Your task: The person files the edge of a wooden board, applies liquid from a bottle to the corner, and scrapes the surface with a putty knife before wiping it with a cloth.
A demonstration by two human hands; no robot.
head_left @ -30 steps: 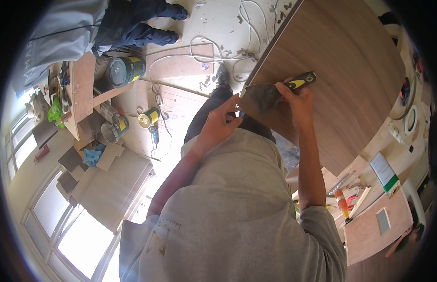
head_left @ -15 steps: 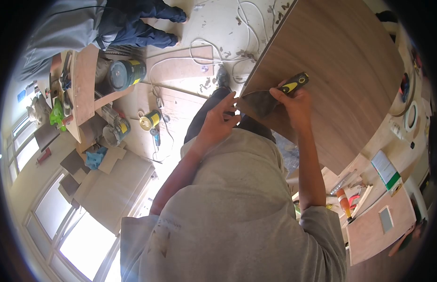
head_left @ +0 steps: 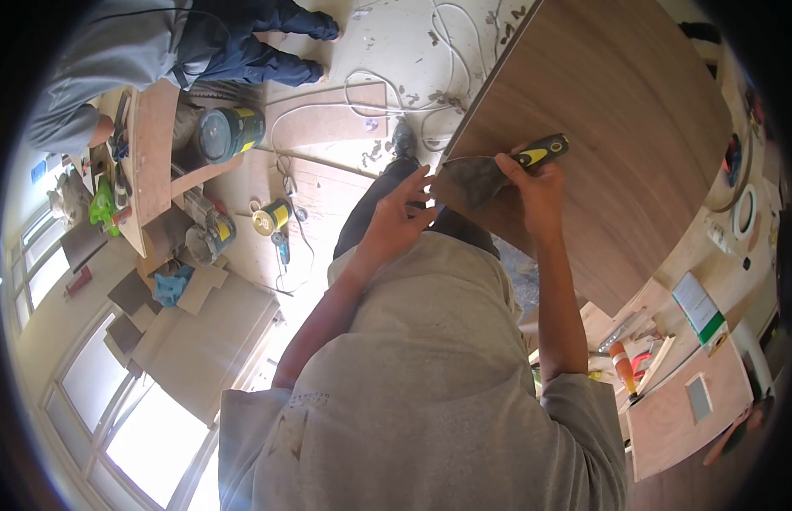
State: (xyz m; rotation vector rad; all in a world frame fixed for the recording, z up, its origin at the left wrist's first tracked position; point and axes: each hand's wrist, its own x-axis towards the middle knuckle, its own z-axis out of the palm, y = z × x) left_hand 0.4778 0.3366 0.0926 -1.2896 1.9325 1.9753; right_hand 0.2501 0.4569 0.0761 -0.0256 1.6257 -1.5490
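Note:
My right hand (head_left: pixel 536 189) grips a putty knife (head_left: pixel 477 180) with a wide dark blade and a black-and-yellow handle. The blade lies over the near left corner of a large brown wood-grain panel (head_left: pixel 600 145), the handle pointing up and right. Beside that corner is my left hand (head_left: pixel 398 217), fingers bent and apart, fingertips right at the panel's left edge, holding nothing.
At upper left a person (head_left: pixel 234 43) stands by a wooden bench (head_left: pixel 151 153). Near it are a dark bucket (head_left: pixel 230 134) and a yellow-labelled can (head_left: pixel 272 218). A pale cord (head_left: pixel 353 94) loops over the floor. Tools, including an orange-handled one (head_left: pixel 621 364), lie at right.
My right hand has shifted the putty knife slightly right, and its blade has turned to show more of its face. My left hand has stayed put. The other person's arm has moved over the bench.

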